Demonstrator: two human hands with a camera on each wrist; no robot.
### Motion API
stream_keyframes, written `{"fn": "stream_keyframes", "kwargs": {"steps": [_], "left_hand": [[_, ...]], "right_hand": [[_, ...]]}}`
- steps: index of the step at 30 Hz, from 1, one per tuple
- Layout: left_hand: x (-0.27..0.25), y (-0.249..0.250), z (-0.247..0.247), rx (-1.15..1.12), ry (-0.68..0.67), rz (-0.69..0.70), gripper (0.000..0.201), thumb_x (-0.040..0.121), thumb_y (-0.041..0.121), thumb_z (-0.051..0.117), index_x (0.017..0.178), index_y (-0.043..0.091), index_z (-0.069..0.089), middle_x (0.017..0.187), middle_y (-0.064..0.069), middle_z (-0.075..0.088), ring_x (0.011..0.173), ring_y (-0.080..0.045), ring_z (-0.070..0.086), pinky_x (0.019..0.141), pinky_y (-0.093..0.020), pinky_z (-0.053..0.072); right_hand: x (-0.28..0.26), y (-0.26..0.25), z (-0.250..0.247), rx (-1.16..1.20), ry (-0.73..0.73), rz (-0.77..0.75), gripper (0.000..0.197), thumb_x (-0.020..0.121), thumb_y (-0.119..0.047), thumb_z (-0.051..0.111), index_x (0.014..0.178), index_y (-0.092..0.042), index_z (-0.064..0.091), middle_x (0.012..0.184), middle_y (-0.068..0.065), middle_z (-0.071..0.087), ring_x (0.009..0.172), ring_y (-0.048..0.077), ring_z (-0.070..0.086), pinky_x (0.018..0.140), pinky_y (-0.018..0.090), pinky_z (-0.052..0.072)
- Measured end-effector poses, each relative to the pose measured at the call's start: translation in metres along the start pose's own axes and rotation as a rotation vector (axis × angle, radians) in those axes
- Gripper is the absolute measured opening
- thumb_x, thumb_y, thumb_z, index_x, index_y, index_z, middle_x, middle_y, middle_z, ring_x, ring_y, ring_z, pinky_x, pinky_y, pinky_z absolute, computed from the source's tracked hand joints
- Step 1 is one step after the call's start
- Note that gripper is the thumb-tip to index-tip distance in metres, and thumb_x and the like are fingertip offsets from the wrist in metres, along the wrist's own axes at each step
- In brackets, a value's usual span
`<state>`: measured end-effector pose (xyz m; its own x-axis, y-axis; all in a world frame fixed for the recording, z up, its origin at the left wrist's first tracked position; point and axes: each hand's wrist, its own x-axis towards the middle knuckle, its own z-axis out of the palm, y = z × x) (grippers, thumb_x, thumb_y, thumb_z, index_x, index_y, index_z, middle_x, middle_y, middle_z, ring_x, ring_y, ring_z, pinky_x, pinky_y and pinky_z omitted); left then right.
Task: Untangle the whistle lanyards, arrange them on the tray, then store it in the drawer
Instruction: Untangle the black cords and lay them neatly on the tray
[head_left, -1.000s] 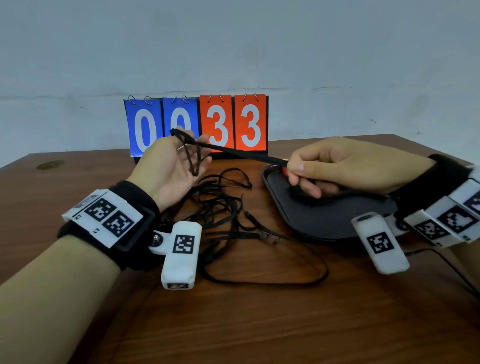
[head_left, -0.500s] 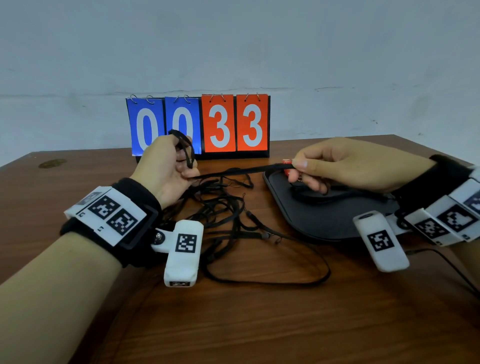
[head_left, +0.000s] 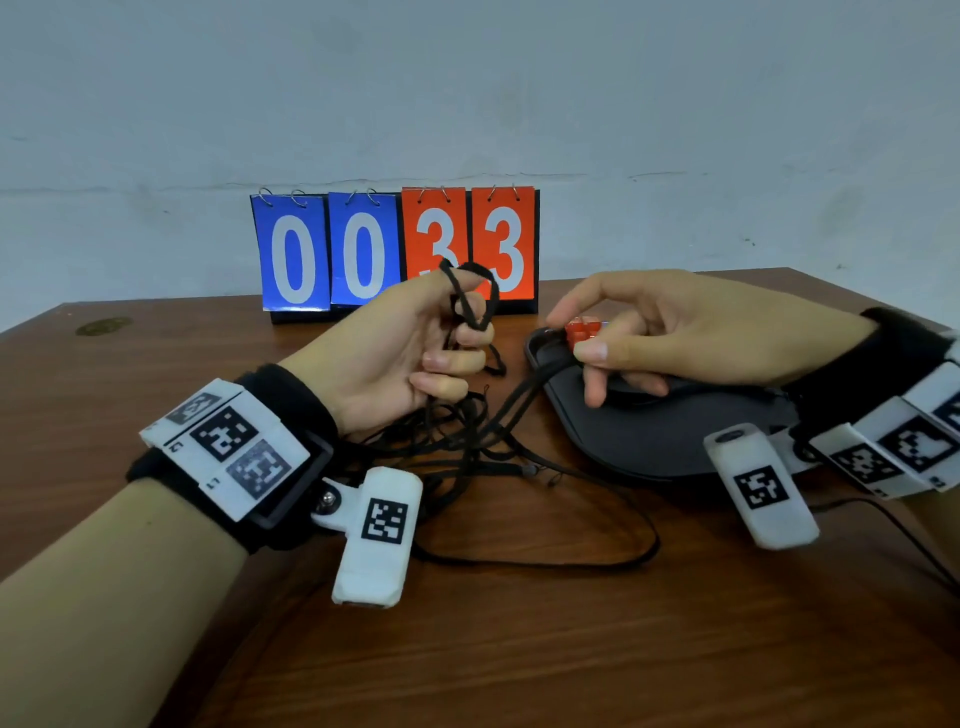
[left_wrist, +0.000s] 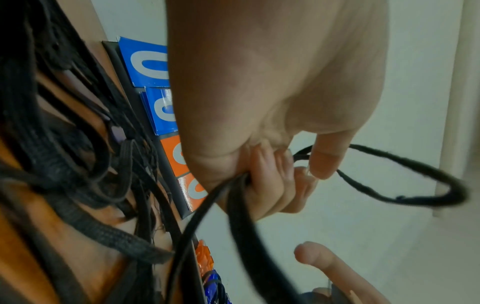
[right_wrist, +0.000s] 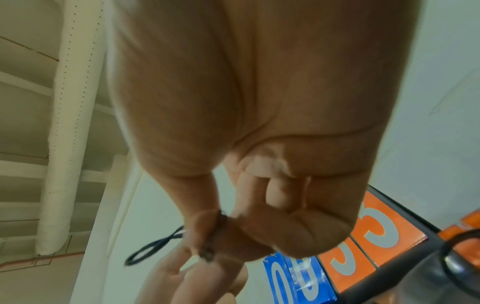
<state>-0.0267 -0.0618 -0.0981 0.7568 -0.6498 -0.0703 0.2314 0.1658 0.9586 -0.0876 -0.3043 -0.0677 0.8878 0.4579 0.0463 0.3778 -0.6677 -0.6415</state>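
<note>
A tangle of black lanyards (head_left: 467, 447) lies on the wooden table between my hands. My left hand (head_left: 457, 322) is raised above it and grips one lanyard, whose loop (head_left: 491, 291) (left_wrist: 389, 197) sticks out past thumb and index finger. My right hand (head_left: 574, 335) hovers over the left rim of the dark tray (head_left: 649, 441), pinching a black cord (right_wrist: 215, 232) between thumb and fingers. A red whistle (head_left: 583, 328) (left_wrist: 203, 255) sits at the tray's far-left rim, just behind those fingertips. A blue whistle (left_wrist: 213, 286) lies beside it.
A flip scoreboard (head_left: 395, 249) reading 0033 stands at the back of the table, against the wall. One slack lanyard loop (head_left: 571, 561) trails toward the front of the table. The table's right edge runs close behind the tray.
My left hand has lifted and moved right, toward the right hand. The strand stretched taut between the hands has gone slack, and a loop now stands above the left fingers.
</note>
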Motion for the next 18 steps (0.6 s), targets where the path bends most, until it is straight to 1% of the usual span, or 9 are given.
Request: {"fn": "stream_keyframes", "kwargs": {"steps": [2, 4, 6, 8, 10, 12, 13, 14, 18], "left_hand": [[-0.001, -0.001, 0.003, 0.012, -0.028, -0.014, 0.027, 0.094, 0.036, 0.051, 0.074, 0.020, 0.044, 0.069, 0.005, 0.036, 0.053, -0.006, 0.019, 0.049, -0.021, 0.011], [-0.001, -0.002, 0.002, 0.007, -0.058, -0.049, 0.028, 0.098, 0.034, 0.049, 0.074, 0.019, 0.047, 0.071, 0.005, 0.036, 0.052, -0.005, 0.022, 0.050, -0.022, 0.011], [-0.001, -0.002, 0.003, 0.019, -0.082, -0.089, 0.027, 0.099, 0.033, 0.048, 0.076, 0.019, 0.048, 0.076, 0.005, 0.029, 0.053, -0.005, 0.020, 0.049, -0.021, 0.012], [-0.001, -0.002, 0.005, 0.038, -0.079, -0.129, 0.027, 0.097, 0.035, 0.052, 0.076, 0.019, 0.048, 0.078, 0.004, 0.024, 0.052, -0.005, 0.021, 0.044, -0.018, 0.014], [-0.001, -0.004, 0.006, 0.049, -0.060, -0.187, 0.029, 0.098, 0.039, 0.051, 0.076, 0.020, 0.049, 0.074, 0.005, 0.034, 0.047, -0.003, 0.026, 0.039, -0.014, 0.019], [-0.001, -0.005, 0.007, 0.070, -0.057, -0.223, 0.031, 0.098, 0.043, 0.053, 0.078, 0.020, 0.051, 0.074, 0.005, 0.038, 0.047, -0.003, 0.029, 0.039, -0.013, 0.020], [-0.001, -0.006, 0.007, 0.092, -0.050, -0.226, 0.030, 0.096, 0.044, 0.055, 0.079, 0.019, 0.051, 0.075, 0.004, 0.038, 0.047, -0.003, 0.029, 0.040, -0.014, 0.018], [-0.002, -0.006, 0.009, 0.115, -0.037, -0.226, 0.030, 0.095, 0.044, 0.057, 0.081, 0.019, 0.051, 0.075, 0.004, 0.039, 0.048, -0.003, 0.028, 0.042, -0.015, 0.016], [-0.003, -0.006, 0.012, 0.126, -0.018, -0.238, 0.027, 0.094, 0.042, 0.053, 0.085, 0.017, 0.054, 0.069, 0.005, 0.041, 0.047, -0.003, 0.027, 0.047, -0.016, 0.012]], "right_hand": [[-0.001, -0.003, 0.002, -0.007, -0.032, -0.008, 0.030, 0.098, -0.036, 0.056, 0.128, -0.031, 0.055, 0.092, 0.000, 0.078, 0.063, 0.014, 0.055, 0.074, 0.038, 0.046], [-0.001, -0.005, 0.004, 0.003, -0.030, -0.017, 0.033, 0.097, -0.034, 0.057, 0.129, -0.031, 0.052, 0.088, 0.001, 0.078, 0.064, 0.014, 0.056, 0.076, 0.040, 0.046], [-0.001, -0.007, 0.006, 0.045, 0.004, -0.044, 0.038, 0.095, -0.032, 0.059, 0.131, -0.028, 0.047, 0.085, 0.004, 0.078, 0.061, 0.015, 0.056, 0.073, 0.041, 0.046], [-0.003, -0.011, 0.007, 0.081, 0.027, -0.091, 0.046, 0.093, -0.030, 0.060, 0.135, -0.030, 0.041, 0.085, 0.008, 0.077, 0.058, 0.018, 0.054, 0.066, 0.037, 0.045], [-0.006, -0.014, 0.008, 0.093, 0.001, -0.153, 0.053, 0.095, -0.024, 0.060, 0.141, -0.035, 0.037, 0.086, 0.010, 0.077, 0.054, 0.022, 0.050, 0.058, 0.033, 0.044], [-0.009, -0.017, 0.008, 0.092, -0.064, -0.190, 0.056, 0.097, -0.019, 0.059, 0.146, -0.037, 0.039, 0.087, 0.010, 0.078, 0.051, 0.024, 0.047, 0.056, 0.038, 0.044], [-0.010, -0.018, 0.009, 0.080, -0.103, -0.194, 0.055, 0.098, -0.017, 0.059, 0.146, -0.037, 0.041, 0.088, 0.009, 0.078, 0.051, 0.025, 0.048, 0.056, 0.039, 0.044], [-0.010, -0.018, 0.009, 0.065, -0.138, -0.192, 0.053, 0.098, -0.017, 0.059, 0.145, -0.036, 0.044, 0.088, 0.007, 0.078, 0.051, 0.025, 0.048, 0.057, 0.039, 0.045], [-0.010, -0.018, 0.010, 0.003, -0.218, -0.149, 0.049, 0.098, -0.023, 0.060, 0.142, -0.037, 0.047, 0.091, 0.000, 0.079, 0.053, 0.018, 0.053, 0.060, 0.023, 0.045]]}}
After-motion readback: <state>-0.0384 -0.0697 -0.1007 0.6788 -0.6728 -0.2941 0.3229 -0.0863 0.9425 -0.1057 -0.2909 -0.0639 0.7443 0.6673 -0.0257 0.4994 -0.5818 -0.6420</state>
